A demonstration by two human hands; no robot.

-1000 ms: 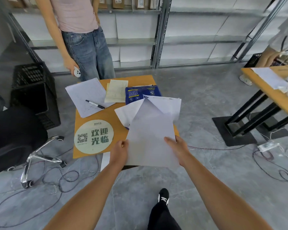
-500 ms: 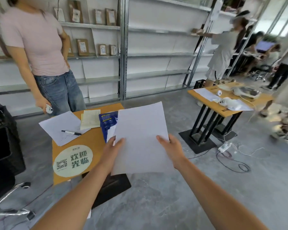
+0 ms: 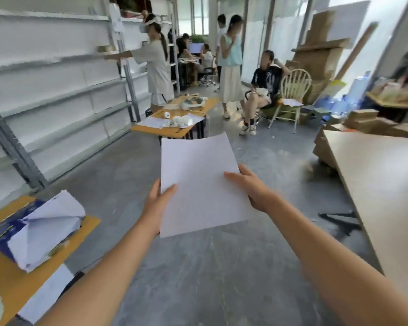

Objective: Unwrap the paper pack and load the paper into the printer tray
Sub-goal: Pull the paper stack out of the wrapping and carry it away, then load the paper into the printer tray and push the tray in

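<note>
A thin stack of white paper (image 3: 198, 182) is held flat in front of me, above the grey floor. My left hand (image 3: 156, 203) grips its left edge, thumb on top. My right hand (image 3: 250, 187) grips its right edge, thumb on top too. The blue paper pack (image 3: 12, 231) lies torn open on the orange table (image 3: 7, 281) at the lower left, its white wrapper flaps spread apart. No printer or printer tray is in view.
White metal shelving (image 3: 57, 85) runs along the left. A second orange table (image 3: 174, 123) with small devices stands ahead. Several people stand or sit beyond it. A large pale tabletop (image 3: 382, 196) fills the right side, with cardboard boxes (image 3: 320, 57) behind it.
The view has swung right, away from the orange table, which now sits at the lower left. Both hands keep hold of the paper, now carried over open floor.
</note>
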